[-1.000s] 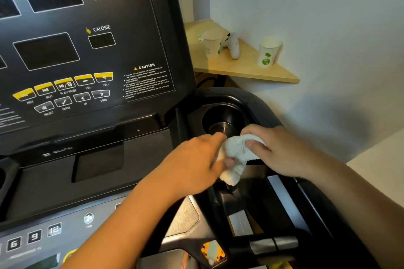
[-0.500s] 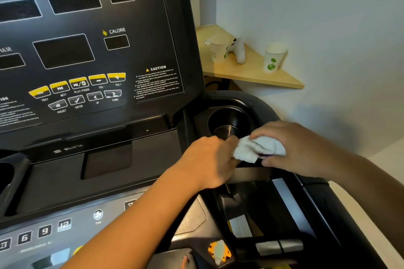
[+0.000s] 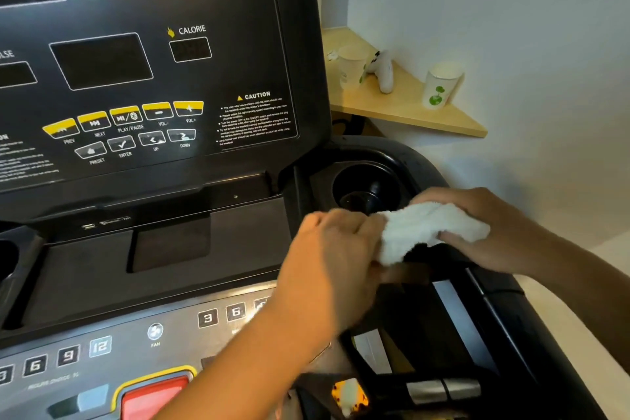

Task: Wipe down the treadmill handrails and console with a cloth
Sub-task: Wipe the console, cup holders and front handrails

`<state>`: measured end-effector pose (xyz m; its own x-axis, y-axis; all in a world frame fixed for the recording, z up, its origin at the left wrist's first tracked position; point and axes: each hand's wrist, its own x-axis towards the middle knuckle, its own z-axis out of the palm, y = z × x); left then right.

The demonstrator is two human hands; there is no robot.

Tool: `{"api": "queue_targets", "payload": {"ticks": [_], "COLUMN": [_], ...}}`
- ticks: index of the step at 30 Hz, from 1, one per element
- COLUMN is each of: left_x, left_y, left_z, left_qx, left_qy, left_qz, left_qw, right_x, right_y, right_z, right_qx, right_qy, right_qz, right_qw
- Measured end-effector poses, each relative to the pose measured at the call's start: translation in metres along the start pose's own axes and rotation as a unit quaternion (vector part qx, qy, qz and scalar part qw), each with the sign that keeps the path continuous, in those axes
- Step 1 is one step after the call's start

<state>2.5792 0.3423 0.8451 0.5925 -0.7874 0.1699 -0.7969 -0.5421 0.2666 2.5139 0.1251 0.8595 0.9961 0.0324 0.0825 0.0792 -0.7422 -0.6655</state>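
Right, both hands are on the cloth (image 3: pixel 428 232) just in front of the cup holder (image 3: pixel 366 189) at the console's (image 3: pixel 143 78) right side. My left hand (image 3: pixel 335 261) has its fingers curled round the cloth's left end, knuckles up, forearm crossing the number keys (image 3: pixel 221 314) and the red stop button (image 3: pixel 153 395). My right hand (image 3: pixel 487 232) grips the right end, thumb underneath and fingers folded over the top, so the white cloth sits stretched betw. the two. Can't tell if it touches the black tray edge below; it looks just above it.

Vs half a sec ago: the cloth is pulled out wider and flatter, less bunched, and the hands are a bit further apart. The view has dropped and shifted, so more of the lower panel shows, incl. the fan key (image 3: pixel 155 331) and stop button.

On the wooden corner shelf (image 3: pixel 409 109) beyond: two paper cups and a white controller (image 3: pixel 383 70) betw. them.
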Motion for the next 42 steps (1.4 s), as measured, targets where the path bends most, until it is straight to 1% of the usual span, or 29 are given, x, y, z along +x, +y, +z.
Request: {"api": "queue_targets", "payload": {"ticks": [2,3,5,8,10,12,13,15,16,18,21,24,26,27,29,32,36,37,39,41,42], "left_x": [0.006,0.007,0.009,0.012,0.014,0.016,0.018,0.023,0.027,0.036,0.042,0.033,0.022,0.015,0.003,-0.015,-0.014,-0.009,0.003,0.012,0.015], "left_y": [-0.019,-0.026,-0.034,-0.039,-0.041,-0.043,-0.044,-0.043,-0.040,-0.026,-0.005,-0.008,-0.020,-0.025,-0.036,-0.052,-0.050,-0.044,-0.034,-0.028,-0.029], "left_z": [0.000,0.001,-0.002,-0.008,-0.006,-0.001,0.001,0.005,0.008,0.013,0.021,0.020,0.013,0.008,-0.002,-0.010,-0.003,0.000,0.008,0.011,0.008], "left_qx": [-0.044,-0.068,-0.104,-0.112,-0.111,-0.094,-0.080,-0.059,-0.054,-0.043,-0.033,-0.088,-0.114,-0.117,-0.104,-0.119,-0.097,-0.094,-0.096,-0.115,-0.141], "left_qy": [-0.022,-0.032,-0.026,0.026,0.018,-0.018,-0.035,-0.048,-0.047,-0.056,-0.073,-0.062,-0.042,-0.028,-0.008,0.001,-0.008,-0.018,-0.036,-0.049,-0.051], "left_qz": [-0.009,-0.011,-0.026,-0.033,-0.032,-0.041,-0.049,-0.067,-0.072,-0.065,-0.022,-0.003,0.005,0.007,0.003,-0.029,-0.013,-0.005,0.015,0.011,-0.003], "left_qw": [0.999,0.997,0.994,0.993,0.993,0.995,0.995,0.995,0.995,0.995,0.997,0.994,0.993,0.993,0.995,0.992,0.995,0.995,0.995,0.992,0.989], "right_x": [0.007,0.011,0.020,0.033,0.037,0.038,0.037,0.036,0.036,0.035,0.034,0.032,0.032,0.033,0.039,0.050,0.053,0.053,0.054,0.055,0.056], "right_y": [0.009,0.012,0.019,0.029,0.027,0.022,0.016,0.005,0.001,0.000,0.005,0.004,0.000,-0.004,-0.014,-0.023,-0.019,-0.019,-0.022,-0.024,-0.023], "right_z": [0.014,0.021,0.031,0.032,0.025,0.012,0.003,-0.008,-0.010,-0.007,-0.002,0.003,0.015,0.023,0.041,0.060,0.047,0.043,0.036,0.033,0.033], "right_qx": [0.092,0.106,0.047,-0.032,-0.076,-0.054,-0.016,0.025,0.015,-0.050,-0.174,-0.240,-0.270,-0.256,-0.191,-0.108,0.004,0.011,-0.021,-0.076,-0.102], "right_qy": [0.032,0.037,0.037,-0.030,-0.051,-0.074,-0.083,-0.073,-0.058,-0.044,-0.080,-0.098,-0.081,-0.070,-0.066,-0.077,-0.140,-0.157,-0.189,-0.207,-0.201], "right_qz": [0.032,0.049,0.038,0.062,0.049,0.058,0.061,0.049,0.040,0.045,0.058,0.062,0.043,0.027,0.009,0.013,0.051,0.053,0.050,0.049,0.045], "right_qw": [0.995,0.992,0.997,0.997,0.995,0.994,0.995,0.996,0.997,0.997,0.980,0.964,0.959,0.964,0.979,0.991,0.989,0.986,0.980,0.974,0.973]}}
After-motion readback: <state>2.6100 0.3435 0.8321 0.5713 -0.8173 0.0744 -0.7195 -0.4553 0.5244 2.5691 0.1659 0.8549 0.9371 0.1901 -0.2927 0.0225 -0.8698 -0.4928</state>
